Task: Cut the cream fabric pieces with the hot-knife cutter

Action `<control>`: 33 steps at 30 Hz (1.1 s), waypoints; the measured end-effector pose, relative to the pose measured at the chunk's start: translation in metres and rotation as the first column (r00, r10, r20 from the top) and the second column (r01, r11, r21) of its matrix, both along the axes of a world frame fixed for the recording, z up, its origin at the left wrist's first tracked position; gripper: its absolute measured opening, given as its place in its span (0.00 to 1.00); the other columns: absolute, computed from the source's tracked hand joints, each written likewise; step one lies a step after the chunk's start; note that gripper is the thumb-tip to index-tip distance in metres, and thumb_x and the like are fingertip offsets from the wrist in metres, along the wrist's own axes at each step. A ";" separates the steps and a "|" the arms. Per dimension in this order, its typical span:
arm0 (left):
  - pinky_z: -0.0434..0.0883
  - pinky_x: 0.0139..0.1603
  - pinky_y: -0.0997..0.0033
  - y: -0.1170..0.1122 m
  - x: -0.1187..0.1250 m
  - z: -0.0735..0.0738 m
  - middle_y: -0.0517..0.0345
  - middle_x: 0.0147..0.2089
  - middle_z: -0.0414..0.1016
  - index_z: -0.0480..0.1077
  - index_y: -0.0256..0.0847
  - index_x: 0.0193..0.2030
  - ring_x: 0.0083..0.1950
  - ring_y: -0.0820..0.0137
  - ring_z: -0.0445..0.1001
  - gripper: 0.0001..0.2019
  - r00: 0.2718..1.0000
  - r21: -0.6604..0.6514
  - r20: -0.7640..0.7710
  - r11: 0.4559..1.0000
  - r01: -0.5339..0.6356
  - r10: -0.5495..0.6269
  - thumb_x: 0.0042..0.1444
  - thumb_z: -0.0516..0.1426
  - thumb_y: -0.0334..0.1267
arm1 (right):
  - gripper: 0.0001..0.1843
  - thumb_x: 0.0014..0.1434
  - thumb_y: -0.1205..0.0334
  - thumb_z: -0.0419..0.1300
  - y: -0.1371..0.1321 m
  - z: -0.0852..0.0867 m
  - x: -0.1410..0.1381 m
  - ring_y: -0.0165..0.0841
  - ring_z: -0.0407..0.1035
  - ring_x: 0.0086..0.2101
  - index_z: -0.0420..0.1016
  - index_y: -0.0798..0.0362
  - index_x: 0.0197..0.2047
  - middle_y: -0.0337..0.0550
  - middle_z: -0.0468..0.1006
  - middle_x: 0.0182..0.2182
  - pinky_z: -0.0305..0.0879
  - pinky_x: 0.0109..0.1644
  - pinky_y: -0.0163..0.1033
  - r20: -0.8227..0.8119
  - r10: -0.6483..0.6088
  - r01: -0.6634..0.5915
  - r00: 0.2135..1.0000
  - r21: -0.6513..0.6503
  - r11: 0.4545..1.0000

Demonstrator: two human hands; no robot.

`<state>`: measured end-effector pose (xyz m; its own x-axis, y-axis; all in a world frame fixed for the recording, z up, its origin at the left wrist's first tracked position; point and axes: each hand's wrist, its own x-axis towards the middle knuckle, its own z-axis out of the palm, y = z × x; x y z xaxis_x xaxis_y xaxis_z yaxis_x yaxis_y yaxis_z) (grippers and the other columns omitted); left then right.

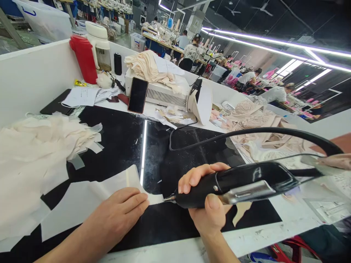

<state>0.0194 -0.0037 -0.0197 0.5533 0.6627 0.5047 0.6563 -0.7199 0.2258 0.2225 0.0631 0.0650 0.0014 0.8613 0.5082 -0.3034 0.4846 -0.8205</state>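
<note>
My right hand [208, 204] is wrapped around a black corded hand tool [246, 182], a thick cylinder with a silvery metal lever along its side. The tool's thin metal tip points left and meets the narrow end of a white fabric piece [90, 197]. My left hand [123, 212] presses that fabric onto the black tabletop [175, 223], close behind the narrow end, its fingers together and bent. A pale yellowish strip crosses the fabric just beyond my fingers. My left fingertips are partly hidden, so I cannot tell if they pinch the cloth.
Cream fabric pieces [33, 157] are heaped at the left; beige garments [255, 117] pile up at the right. A black cord [246, 130] arches over the table. Behind stand a phone [138, 95], a vented white box [167, 96] and a red container [85, 60]. A fabric scrap [241, 212] lies near the front edge.
</note>
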 end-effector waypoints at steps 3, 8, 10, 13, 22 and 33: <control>0.81 0.54 0.63 0.003 0.000 0.006 0.51 0.50 0.82 0.75 0.34 0.53 0.52 0.64 0.78 0.17 1.000 0.038 -0.011 0.999 0.013 -0.013 0.74 0.45 0.25 | 0.19 0.63 0.50 0.67 0.002 0.002 -0.007 0.29 0.68 0.23 0.69 0.41 0.53 0.32 0.71 0.30 0.72 0.25 0.36 -0.014 -0.007 0.007 1.000 0.007 1.000; 0.80 0.52 0.66 0.006 0.001 0.013 0.53 0.48 0.82 0.76 0.34 0.51 0.49 0.66 0.79 0.20 1.000 0.079 0.003 0.997 0.011 -0.011 0.76 0.42 0.25 | 0.20 0.62 0.51 0.68 0.005 -0.001 -0.022 0.29 0.68 0.24 0.68 0.41 0.54 0.32 0.72 0.31 0.72 0.26 0.36 -0.061 0.035 -0.034 0.997 0.020 0.999; 0.79 0.53 0.66 0.006 0.001 0.012 0.54 0.49 0.82 0.75 0.33 0.51 0.49 0.66 0.79 0.20 1.000 0.076 -0.008 0.997 0.017 -0.016 0.75 0.42 0.25 | 0.20 0.63 0.50 0.67 0.006 -0.003 -0.026 0.29 0.68 0.24 0.67 0.41 0.54 0.32 0.72 0.30 0.72 0.26 0.36 -0.053 0.038 -0.037 0.998 0.024 0.999; 0.79 0.54 0.64 0.004 0.002 0.009 0.54 0.50 0.82 0.75 0.33 0.53 0.51 0.64 0.78 0.19 1.000 0.060 -0.018 0.998 0.018 -0.017 0.75 0.43 0.25 | 0.20 0.63 0.50 0.67 0.006 -0.004 -0.029 0.29 0.68 0.24 0.67 0.40 0.54 0.32 0.71 0.30 0.72 0.25 0.36 -0.035 0.047 -0.046 0.998 0.029 0.999; 0.80 0.51 0.64 0.005 0.005 0.011 0.55 0.48 0.82 0.76 0.33 0.50 0.47 0.65 0.79 0.19 1.000 0.092 0.013 0.996 0.016 -0.017 0.74 0.43 0.23 | 0.17 0.66 0.56 0.66 0.004 -0.005 -0.028 0.28 0.70 0.26 0.68 0.41 0.55 0.32 0.73 0.32 0.73 0.28 0.36 -0.063 0.096 -0.095 0.993 0.020 0.995; 0.79 0.54 0.62 0.001 0.003 0.004 0.52 0.51 0.81 0.75 0.31 0.54 0.52 0.63 0.77 0.19 1.000 0.047 -0.004 0.999 0.018 -0.018 0.75 0.42 0.24 | 0.18 0.64 0.52 0.66 0.006 -0.004 -0.015 0.29 0.69 0.24 0.68 0.42 0.54 0.32 0.72 0.31 0.73 0.25 0.36 -0.028 0.010 -0.009 1.000 0.034 0.999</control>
